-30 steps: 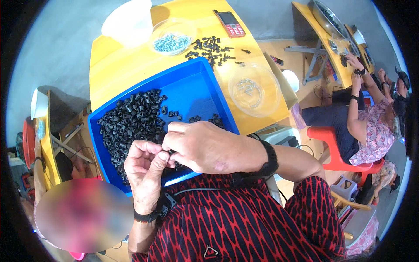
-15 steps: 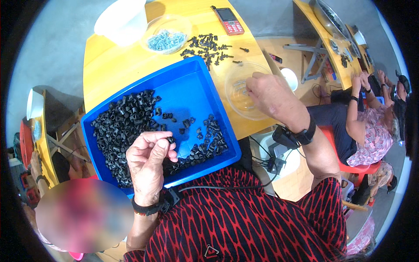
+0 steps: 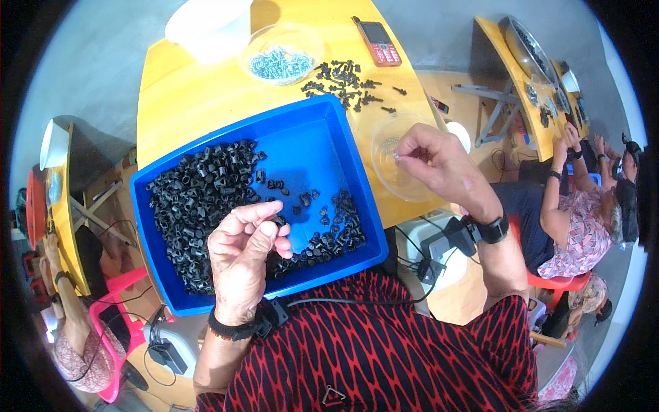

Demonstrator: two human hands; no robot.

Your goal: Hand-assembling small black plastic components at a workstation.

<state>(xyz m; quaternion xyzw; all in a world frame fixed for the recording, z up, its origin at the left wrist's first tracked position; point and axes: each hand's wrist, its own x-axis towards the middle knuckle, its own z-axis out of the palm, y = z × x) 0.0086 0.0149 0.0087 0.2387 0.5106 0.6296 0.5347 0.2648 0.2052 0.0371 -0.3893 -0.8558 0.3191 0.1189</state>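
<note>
My left hand (image 3: 244, 257) is over the blue tray (image 3: 312, 127). Its thumb and fingers pinch a small black plastic part (image 3: 279, 220), mostly covered by the fingertips. Black plastic caps (image 3: 199, 185) are heaped along the tray's left side, with more scattered at its right. To the right, my right hand (image 3: 443, 165) is at a clear plastic bowl (image 3: 382, 175), thumb and forefinger closed on a tiny shiny metal piece (image 3: 396, 156) too small to name. A few similar pieces lie in that bowl, partly hidden by the hand.
Beyond the tray, a clear bowl of bluish screws (image 3: 281, 64) stands beside a white tub (image 3: 209, 31). Black stemmed parts (image 3: 340, 86) lie loose near a red phone (image 3: 377, 42). Cables (image 3: 429, 261) hang at the table's right. Other people sit at tables on both sides.
My right hand has drawn back slightly from the bowl, and a tiny shiny piece now shows at its fingertips. My left hand keeps its pinch on the black part. The view has shifted slightly.
</note>
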